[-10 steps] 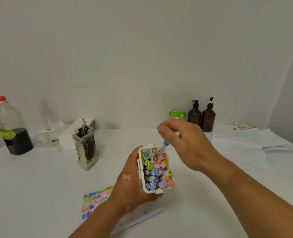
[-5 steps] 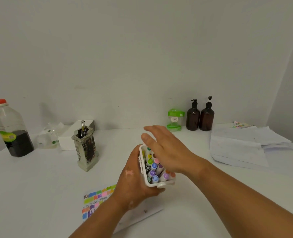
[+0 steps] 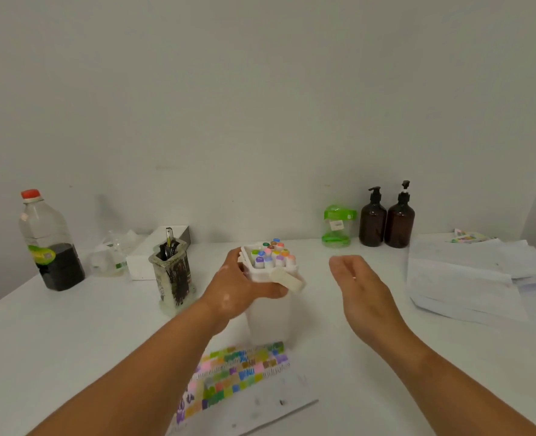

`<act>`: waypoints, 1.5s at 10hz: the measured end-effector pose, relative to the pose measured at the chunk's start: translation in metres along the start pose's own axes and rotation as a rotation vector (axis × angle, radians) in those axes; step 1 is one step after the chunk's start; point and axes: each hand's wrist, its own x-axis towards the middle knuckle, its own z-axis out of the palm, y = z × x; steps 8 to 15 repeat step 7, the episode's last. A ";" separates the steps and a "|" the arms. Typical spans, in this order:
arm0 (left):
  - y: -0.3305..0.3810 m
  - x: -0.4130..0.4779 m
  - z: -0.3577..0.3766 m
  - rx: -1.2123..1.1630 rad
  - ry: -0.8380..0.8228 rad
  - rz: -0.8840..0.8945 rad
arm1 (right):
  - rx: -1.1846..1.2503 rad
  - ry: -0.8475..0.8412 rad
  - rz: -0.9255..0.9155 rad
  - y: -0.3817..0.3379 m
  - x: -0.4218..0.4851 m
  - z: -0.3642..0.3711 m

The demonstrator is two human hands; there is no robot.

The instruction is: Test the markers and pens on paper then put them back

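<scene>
My left hand (image 3: 244,287) grips a white marker box (image 3: 269,309) by its upper part, and the box stands upright on the table. Several markers (image 3: 271,253) with coloured caps fill it, caps up. To the right of the box my right hand (image 3: 359,284) hovers with relaxed fingers and holds nothing. A sheet of paper (image 3: 247,391) covered with coloured test swatches lies just in front of the box. A square pen holder (image 3: 173,278) with dark pens stands left of my left hand.
At the far left stands a plastic bottle (image 3: 48,243) with dark liquid, beside a white box (image 3: 153,253). A green-lidded jar (image 3: 337,226) and two brown pump bottles (image 3: 386,218) line the wall. A paper stack (image 3: 467,275) lies at the right.
My right hand has let a blue-capped marker into the box, pressed over the caps, then pulled away to the right. The left hand has brought the box from tilted to upright.
</scene>
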 end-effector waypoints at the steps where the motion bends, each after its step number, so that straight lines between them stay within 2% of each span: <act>1: -0.004 0.028 -0.031 -0.041 0.054 -0.052 | -0.093 -0.093 0.066 0.026 -0.011 0.006; 2: -0.015 0.047 -0.049 -0.058 0.053 -0.087 | -0.147 -0.169 0.093 0.040 -0.017 0.014; 4: -0.051 0.073 -0.063 -0.119 0.041 -0.087 | -0.270 -0.260 0.027 0.055 -0.020 0.032; 5: -0.063 0.078 -0.067 -0.093 0.016 -0.067 | -0.332 -0.320 -0.007 0.061 -0.021 0.038; 6: -0.066 0.074 -0.073 -0.026 -0.011 -0.122 | -0.411 -0.349 -0.027 0.067 -0.025 0.043; 7: -0.069 0.057 -0.074 0.041 0.036 -0.204 | -0.418 -0.331 -0.047 0.068 -0.031 0.041; 15: -0.069 0.057 -0.074 0.041 0.036 -0.204 | -0.418 -0.331 -0.047 0.068 -0.031 0.041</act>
